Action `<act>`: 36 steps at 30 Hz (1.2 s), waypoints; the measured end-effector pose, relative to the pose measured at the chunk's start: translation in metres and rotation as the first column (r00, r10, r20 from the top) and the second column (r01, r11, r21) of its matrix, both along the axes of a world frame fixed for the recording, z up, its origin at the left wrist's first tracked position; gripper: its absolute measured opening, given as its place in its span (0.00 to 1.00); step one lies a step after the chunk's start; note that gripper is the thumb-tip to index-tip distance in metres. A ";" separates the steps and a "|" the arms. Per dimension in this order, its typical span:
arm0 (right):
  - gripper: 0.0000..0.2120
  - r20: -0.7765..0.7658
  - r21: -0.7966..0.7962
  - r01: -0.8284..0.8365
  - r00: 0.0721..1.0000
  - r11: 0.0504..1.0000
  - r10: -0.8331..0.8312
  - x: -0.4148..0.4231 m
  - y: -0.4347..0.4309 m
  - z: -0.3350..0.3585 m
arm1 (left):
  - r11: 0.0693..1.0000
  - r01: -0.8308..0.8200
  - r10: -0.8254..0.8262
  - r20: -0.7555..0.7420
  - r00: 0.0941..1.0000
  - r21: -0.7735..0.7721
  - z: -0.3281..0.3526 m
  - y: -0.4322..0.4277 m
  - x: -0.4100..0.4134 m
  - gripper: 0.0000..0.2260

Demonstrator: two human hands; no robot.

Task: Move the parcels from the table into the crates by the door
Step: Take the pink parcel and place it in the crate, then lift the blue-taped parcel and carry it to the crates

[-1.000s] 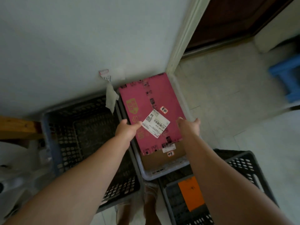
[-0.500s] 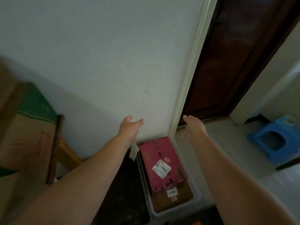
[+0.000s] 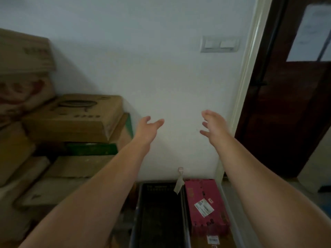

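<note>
Over by the door, fingers first: left hand [image 3: 147, 127] has fingers [image 3: 158, 122] nearly straight, loosely spread, thumb out to the side. Nothing in it. Right hand [image 3: 214, 125] same story: fingers [image 3: 206, 113] relaxed and slightly splayed, palm turned inward toward the left one, empty. Both hands are up in mid-air in front of the white wall [image 3: 161, 68], well apart from each other and touching nothing. Bare forearms [image 3: 107, 176] reach out from the bottom corners of the view.

Pink parcel [image 3: 202, 190] is down on the floor level, well below the right hand, lying flat inside the light grey crate [image 3: 233, 228] next to the door frame [image 3: 245, 77]. White shipping label [image 3: 204, 207] on its top face, skewed. It sits on a brown cardboard parcel [image 3: 198, 243] in the same crate; a second small label shows on that one, print too blurred to read.

Dark slotted crate [image 3: 159, 217] is just beside it on the left, against the wall; its base is visible. Paper tag [image 3: 179, 185] hangs from the wall over the gap between the two crates.

Further out: cardboard boxes [image 3: 71, 117] stacked at left, several layers, motion-blurred. Double light switch [image 3: 220, 44] high on the wall. Dark wooden door [image 3: 286, 104] at right.
</note>
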State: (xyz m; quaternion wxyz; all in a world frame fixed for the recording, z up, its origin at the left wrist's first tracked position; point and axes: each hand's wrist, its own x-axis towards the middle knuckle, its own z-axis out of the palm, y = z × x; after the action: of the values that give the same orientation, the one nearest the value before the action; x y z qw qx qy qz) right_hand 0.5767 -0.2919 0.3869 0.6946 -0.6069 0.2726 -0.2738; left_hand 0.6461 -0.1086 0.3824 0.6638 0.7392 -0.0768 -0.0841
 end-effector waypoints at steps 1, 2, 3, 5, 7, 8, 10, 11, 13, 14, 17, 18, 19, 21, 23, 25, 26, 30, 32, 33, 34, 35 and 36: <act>0.20 0.027 -0.014 -0.039 0.999 0.999 0.039 0.004 0.014 0.012 | 0.999 -0.041 0.041 0.031 0.999 0.001 0.012 0.016 0.000 0.30; 0.19 0.044 -0.028 -0.078 0.996 0.997 0.079 0.007 0.028 0.022 | 0.996 -0.089 0.089 0.065 0.994 0.004 0.020 0.031 0.000 0.30; 0.19 0.052 -0.044 -0.128 0.990 0.991 0.131 0.013 0.047 0.031 | 0.990 -0.141 0.140 0.098 0.985 0.003 0.030 0.052 0.000 0.30; 0.16 0.051 -0.063 -0.171 0.983 0.983 0.175 0.020 0.066 0.040 | 0.988 -0.154 0.152 0.102 0.983 0.013 0.043 0.075 0.001 0.32; 0.16 0.066 -0.076 -0.247 0.965 0.966 0.253 0.031 0.098 0.050 | 0.981 -0.196 0.196 0.089 0.977 -0.018 0.054 0.109 0.001 0.32; 0.16 0.074 -0.080 -0.286 0.954 0.955 0.291 0.037 0.115 0.054 | 0.973 -0.226 0.229 0.092 0.969 -0.039 0.059 0.127 0.002 0.30; 0.18 0.092 -0.079 -0.358 0.927 0.930 0.364 0.049 0.150 0.064 | 0.958 -0.282 0.286 0.097 0.953 -0.056 0.070 0.164 0.005 0.29; 0.18 0.099 -0.083 -0.392 0.912 0.916 0.399 0.055 0.169 0.069 | 0.948 -0.312 0.317 0.106 0.943 -0.063 0.075 0.183 0.008 0.29; 0.18 0.103 -0.105 -0.444 0.885 0.890 0.453 0.067 0.207 0.077 | 0.922 -0.381 0.387 0.123 0.914 -0.075 0.085 0.223 0.014 0.28; 0.18 0.099 -0.119 -0.462 0.875 0.879 0.473 0.073 0.226 0.080 | 0.908 -0.410 0.419 0.129 0.899 -0.092 0.089 0.243 0.018 0.28; 0.18 0.106 -0.154 -0.500 0.849 0.852 0.518 0.092 0.285 0.088 | 0.875 -0.469 0.483 0.155 0.862 -0.118 0.098 0.306 0.030 0.29; 0.19 0.109 -0.162 -0.512 0.840 0.843 0.531 0.098 0.305 0.092 | 0.865 -0.487 0.502 0.172 0.848 -0.122 0.101 0.327 0.034 0.28; 0.19 0.113 -0.171 -0.524 0.831 0.835 0.545 0.105 0.325 0.095 | 0.853 -0.505 0.522 0.189 0.832 -0.132 0.104 0.348 0.039 0.28; 0.20 0.127 -0.182 -0.542 0.814 0.820 0.566 0.120 0.365 0.103 | 0.840 -0.525 0.543 0.204 0.815 -0.139 0.112 0.390 0.051 0.27; 0.21 0.138 -0.184 -0.548 0.808 0.816 0.573 0.133 0.405 0.111 | 0.836 -0.535 0.548 0.220 0.807 -0.119 0.120 0.430 0.062 0.27; 0.21 0.144 -0.183 -0.540 0.812 0.822 0.566 0.147 0.443 0.118 | 0.840 -0.534 0.540 0.250 0.804 -0.097 0.126 0.467 0.076 0.27; 0.21 0.146 -0.179 -0.540 0.812 0.822 0.565 0.152 0.460 0.121 | 0.842 -0.532 0.536 0.257 0.804 -0.091 0.128 0.483 0.083 0.27; 0.22 0.141 -0.192 -0.534 0.815 0.824 0.561 0.173 0.513 0.130 | 0.855 -0.513 0.514 0.274 0.813 -0.081 0.133 0.536 0.107 0.27; 0.22 0.144 -0.190 -0.506 0.833 0.841 0.534 0.185 0.530 0.135 | 0.858 -0.506 0.506 0.302 0.808 -0.085 0.135 0.557 0.122 0.27; 0.22 0.145 -0.189 -0.494 0.841 0.849 0.522 0.190 0.537 0.137 | 0.861 -0.501 0.502 0.313 0.806 -0.090 0.138 0.566 0.128 0.27; 0.22 0.144 -0.195 -0.486 0.845 0.852 0.514 0.197 0.542 0.139 | 0.861 -0.499 0.504 0.315 0.804 -0.103 0.140 0.574 0.137 0.27; 0.23 0.144 -0.207 -0.476 0.849 0.855 0.508 0.204 0.547 0.142 | 0.859 -0.499 0.508 0.323 0.798 -0.116 0.144 0.581 0.144 0.27; 0.24 0.145 -0.222 -0.465 0.853 0.857 0.501 0.210 0.551 0.144 | 0.854 -0.505 0.514 0.335 0.789 -0.120 0.147 0.588 0.153 0.27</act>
State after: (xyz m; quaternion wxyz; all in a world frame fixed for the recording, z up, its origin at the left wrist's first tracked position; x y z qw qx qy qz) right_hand 0.7865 0.2589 0.5313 0.7072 -0.6856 0.0150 -0.1721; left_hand 0.7989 0.4795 0.5298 0.6455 0.7271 0.0057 0.2339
